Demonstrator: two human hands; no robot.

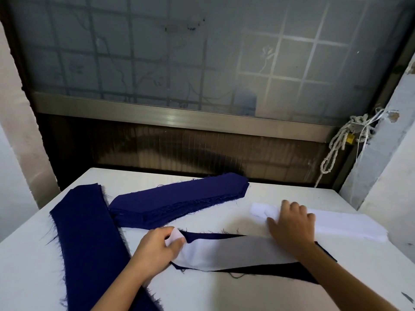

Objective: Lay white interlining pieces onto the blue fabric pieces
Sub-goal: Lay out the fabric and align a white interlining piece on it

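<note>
Left hand pinches white interlining over blue fabric; right hand lies flat on white stack, blue piles behind.

Left hand pinching with a fingertip grip, right hand flat — palm down, fingers spread

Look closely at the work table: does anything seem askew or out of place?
Yes. The white interlining piece lies skewed across the blue fabric piece under the hands: dark cloth shows as wedges above its left end and below its right. The left hand pinches its lifted left corner.
</note>
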